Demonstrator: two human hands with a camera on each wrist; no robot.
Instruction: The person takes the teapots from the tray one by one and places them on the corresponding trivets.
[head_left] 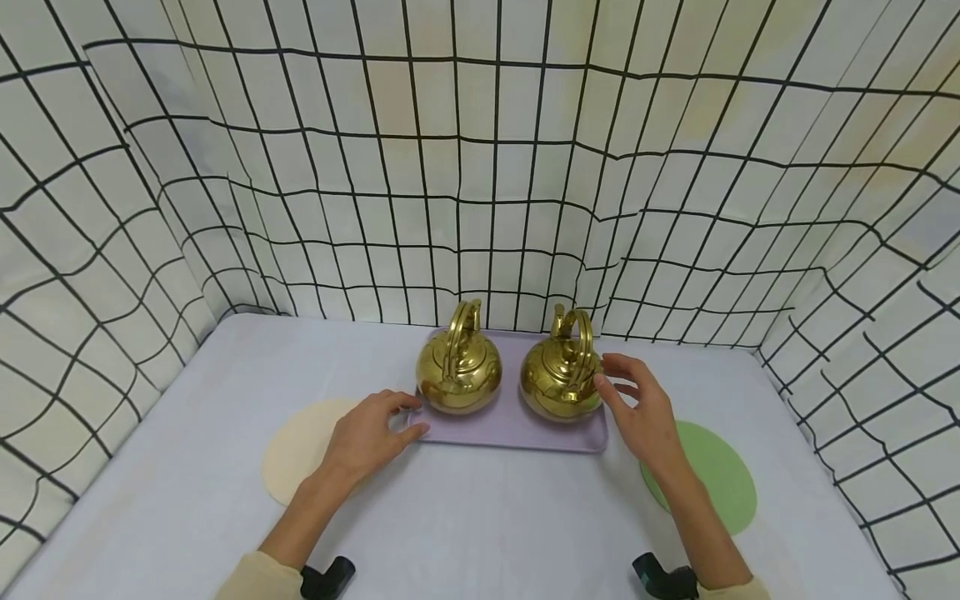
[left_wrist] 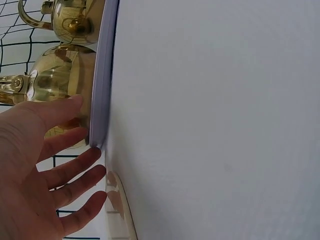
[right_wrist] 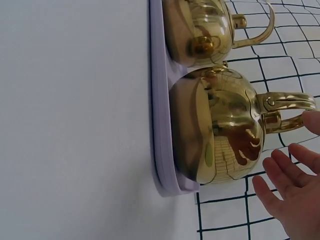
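Note:
Two shiny gold-coloured kettles stand side by side on a lilac tray (head_left: 510, 435): a left kettle (head_left: 459, 375) and a right kettle (head_left: 557, 383), each with an arched handle on top. At the tray's left end is my left hand (head_left: 369, 433), thumb and fingers spread apart, holding nothing. In the left wrist view its fingertips (left_wrist: 92, 152) come right at the tray's corner, beside the left kettle. My right hand (head_left: 637, 408) reaches up beside the right kettle with spread fingers. From the right wrist view, the fingers (right_wrist: 280, 175) stand near the kettle's side and handle, not wrapped round it.
A cream round mat (head_left: 292, 454) lies partly under my left forearm, and a green round mat (head_left: 716, 475) partly under the right one. White cloth covers the table (head_left: 495, 525). Walls with a black grid (head_left: 457, 167) enclose the back and both sides.

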